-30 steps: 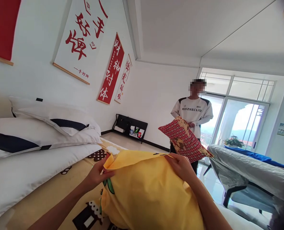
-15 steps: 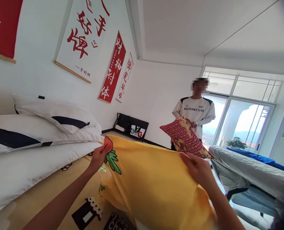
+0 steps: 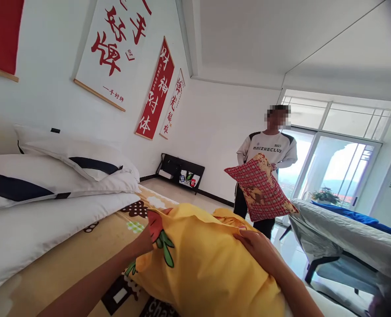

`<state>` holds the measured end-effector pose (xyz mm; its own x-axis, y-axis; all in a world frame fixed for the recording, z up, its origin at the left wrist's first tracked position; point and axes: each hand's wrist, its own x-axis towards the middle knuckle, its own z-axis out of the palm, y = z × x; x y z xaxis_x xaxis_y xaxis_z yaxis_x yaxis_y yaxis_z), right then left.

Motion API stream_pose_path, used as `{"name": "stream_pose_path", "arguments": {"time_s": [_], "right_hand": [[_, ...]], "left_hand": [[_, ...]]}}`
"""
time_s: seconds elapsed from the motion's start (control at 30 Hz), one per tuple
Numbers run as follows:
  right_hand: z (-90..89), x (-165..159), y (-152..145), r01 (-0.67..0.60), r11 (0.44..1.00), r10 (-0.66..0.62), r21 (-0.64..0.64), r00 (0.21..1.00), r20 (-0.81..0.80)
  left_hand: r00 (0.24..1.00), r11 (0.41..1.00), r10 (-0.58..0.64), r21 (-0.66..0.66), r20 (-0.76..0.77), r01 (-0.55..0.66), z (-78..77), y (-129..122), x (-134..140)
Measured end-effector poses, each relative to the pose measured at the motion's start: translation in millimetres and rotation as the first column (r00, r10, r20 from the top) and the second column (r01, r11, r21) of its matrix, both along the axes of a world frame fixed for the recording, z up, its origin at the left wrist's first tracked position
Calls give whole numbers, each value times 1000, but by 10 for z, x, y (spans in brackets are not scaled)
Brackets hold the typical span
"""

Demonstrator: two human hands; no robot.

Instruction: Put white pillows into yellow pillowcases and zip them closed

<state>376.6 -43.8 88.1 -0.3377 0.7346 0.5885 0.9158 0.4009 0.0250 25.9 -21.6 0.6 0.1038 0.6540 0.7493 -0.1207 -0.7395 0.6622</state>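
A yellow pillowcase [image 3: 211, 259] with a carrot print at its corner is bunched up in front of me, over the bed. My left hand [image 3: 146, 240] grips the printed corner, its fingers largely hidden by the cloth. On the opposite side, my right hand [image 3: 256, 244] pinches the upper edge, thumb on the near face. Folds sag between the two hands. Something white shows low at the right beside the cloth; I cannot tell whether it is inside.
White pillows [image 3: 93, 202] with dark bands lie stacked on the patterned bed sheet [image 3: 83, 251] at left. Across from me a person [image 3: 268, 145] holds a red plaid pillow [image 3: 264, 189]. A covered table [image 3: 347, 229] and a chair [image 3: 343, 268] stand at right.
The pillowcase's stretched upper edge has dropped and bunched, with both hands lower and my right hand further left. The other person's plaid pillow has come more fully into view.
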Motion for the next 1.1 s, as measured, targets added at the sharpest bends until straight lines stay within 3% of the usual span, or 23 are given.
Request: {"name": "stream_pose_path", "arguments": {"time_s": [0.07,0.17,0.2,0.27,0.33,0.37,0.4,0.43,0.53,0.6,0.67,0.77,0.87,0.97,1.1], "right_hand": [[20,49,14,7,994,-8,112,1000,10],[118,169,-55,-10,947,15,320,1000,-13],[156,209,-103,-33,934,42,355,999,-18],[219,272,-228,-82,928,104,363,994,-42],[252,301,-368,-131,946,162,295,983,-83],[256,303,-434,-152,957,184,247,977,-110],[256,297,-496,-168,966,197,197,970,-139],[252,284,-550,-180,972,204,150,965,-165],[250,224,-663,-199,980,201,29,957,-211],[260,185,-695,-212,977,200,-32,955,-221],[268,156,-695,-205,978,194,-27,956,-222],[237,121,-644,-158,986,165,46,960,-225],[141,67,-552,-125,992,119,-11,969,-217],[48,14,-465,-71,994,56,-81,984,-171],[3,-9,-399,-72,987,43,-142,979,-198]], "left_hand": [[1000,999,11,47,1,-11,-80,-64,183],[970,949,243,203,24,-243,-188,-124,339],[935,894,352,281,38,-347,-208,-129,356],[855,724,510,488,96,-487,-208,-137,346],[819,555,549,660,168,-506,-150,-172,292],[824,514,539,708,173,-484,-103,-208,253],[842,518,517,726,155,-452,-45,-256,206],[867,573,485,708,114,-413,19,-315,154],[937,788,348,530,36,-313,208,-512,-22],[955,834,295,489,-3,-256,281,-628,-132],[957,826,275,532,-90,-188,267,-713,-214],[947,823,274,550,-168,-141,92,-762,-248],[902,761,422,575,-86,-301,-98,-685,-179],[831,684,555,589,-35,-432,-146,-549,-118],[862,700,505,604,-42,-381,-100,-508,-179]]}}
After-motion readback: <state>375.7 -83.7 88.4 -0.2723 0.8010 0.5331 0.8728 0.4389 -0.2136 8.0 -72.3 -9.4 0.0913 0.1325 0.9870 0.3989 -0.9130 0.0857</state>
